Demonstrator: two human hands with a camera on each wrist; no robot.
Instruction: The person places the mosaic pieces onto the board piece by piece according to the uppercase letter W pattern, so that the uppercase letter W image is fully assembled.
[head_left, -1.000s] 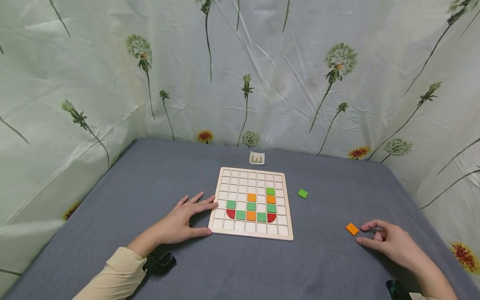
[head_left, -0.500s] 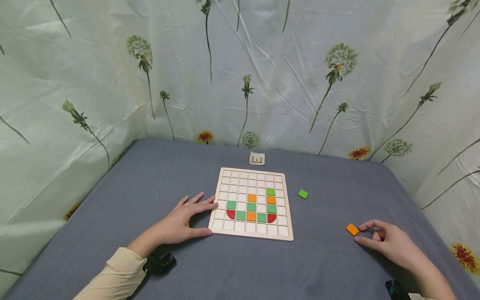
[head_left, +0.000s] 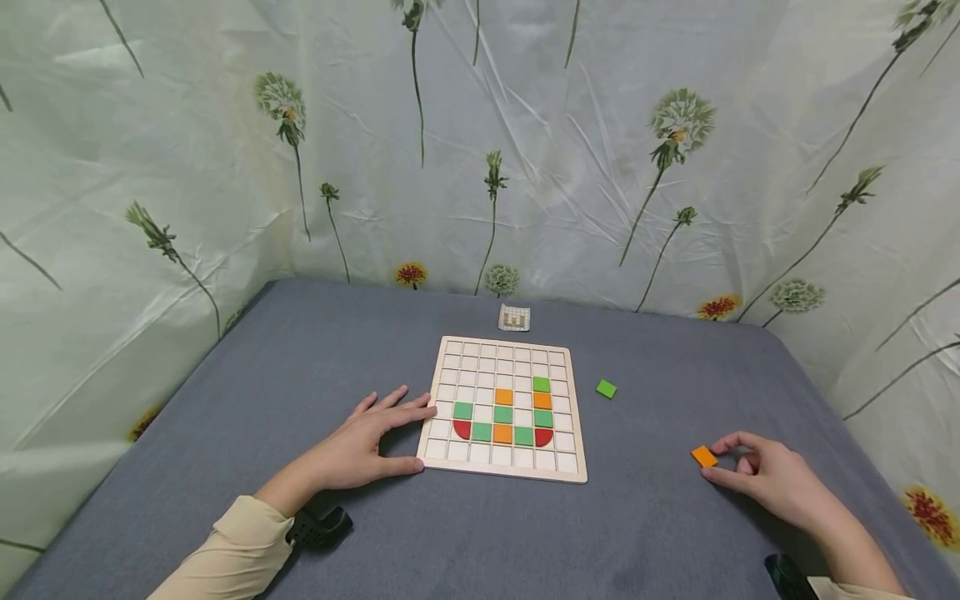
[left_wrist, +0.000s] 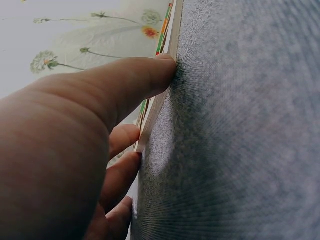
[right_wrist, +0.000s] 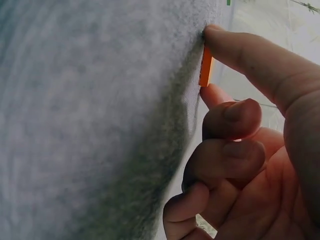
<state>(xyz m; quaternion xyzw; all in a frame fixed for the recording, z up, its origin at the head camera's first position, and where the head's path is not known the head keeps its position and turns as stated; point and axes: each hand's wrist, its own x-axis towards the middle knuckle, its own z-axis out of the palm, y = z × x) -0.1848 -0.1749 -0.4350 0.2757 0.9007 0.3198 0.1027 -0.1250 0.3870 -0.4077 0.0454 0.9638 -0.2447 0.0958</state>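
A pale wooden grid board (head_left: 510,473) lies on the grey cloth. Green, orange and red tiles fill a W-like run of its cells, with rounded red ones at the two lower corners. My left hand (head_left: 358,442) rests at the board's left side, fingers spread, with fingertips and thumb touching the edge. Off to the right, my right hand (head_left: 776,479) holds a loose orange tile (head_left: 703,456) between thumb and index finger. The right wrist view shows this tile (right_wrist: 205,70) edge-on, low at the cloth, with the other fingers curled beneath.
Just right of the board lies a loose bright green tile (head_left: 606,389). Behind the board is a small card (head_left: 514,317) printed with a grid pattern. A flower-print curtain (head_left: 570,167) hangs around the table's far side and flanks.
My right hand has moved slightly left, and its thumb and index finger have closed in on the orange tile. The left hand and board stay in place.
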